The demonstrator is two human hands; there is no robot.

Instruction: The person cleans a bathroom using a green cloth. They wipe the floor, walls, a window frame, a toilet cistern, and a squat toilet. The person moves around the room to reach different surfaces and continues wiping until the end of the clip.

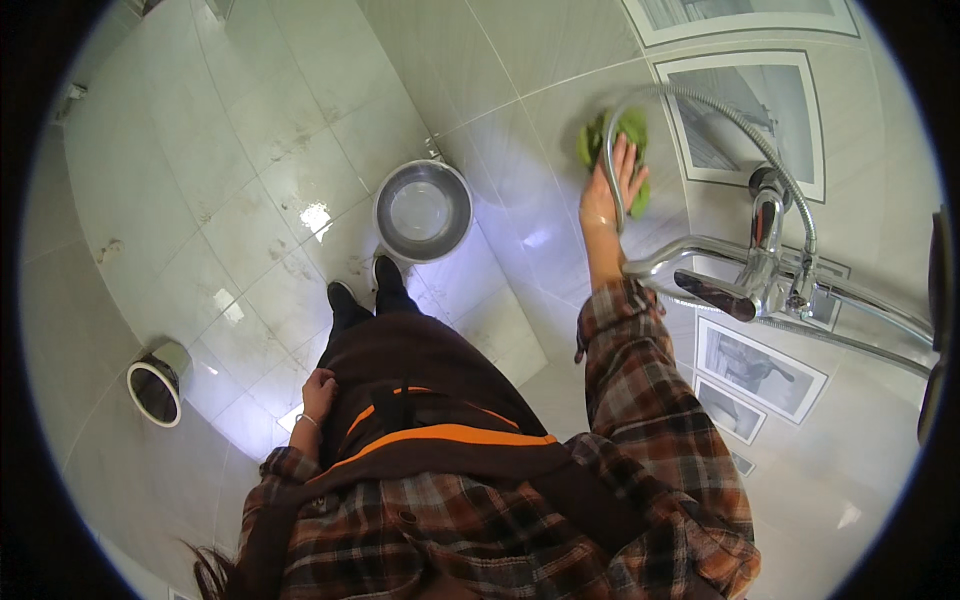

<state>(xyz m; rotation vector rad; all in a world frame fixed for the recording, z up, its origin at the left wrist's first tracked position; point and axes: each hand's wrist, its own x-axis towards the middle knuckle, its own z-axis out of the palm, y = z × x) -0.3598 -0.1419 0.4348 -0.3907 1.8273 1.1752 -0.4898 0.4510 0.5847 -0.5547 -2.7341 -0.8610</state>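
Note:
My right hand [609, 189] is stretched out to the tiled wall [551, 225], its palm laid on a crumpled green cloth [636, 127] pressed to the tiles. A metal shower hose [705, 101] loops across in front of that hand and the cloth. Under my forearm runs the curved spout of a chrome mixer tap [763, 277]. My left hand [319, 394] hangs low beside my brown apron [427, 360], fingers curled, with nothing visible in it.
A metal basin [460, 232] with water stands on the wet, dirt-smudged floor tiles [255, 285], just ahead of my shoes. At the left wall is a lined waste bin [177, 367]. Framed picture panels [814, 120] decorate the wall around the tap.

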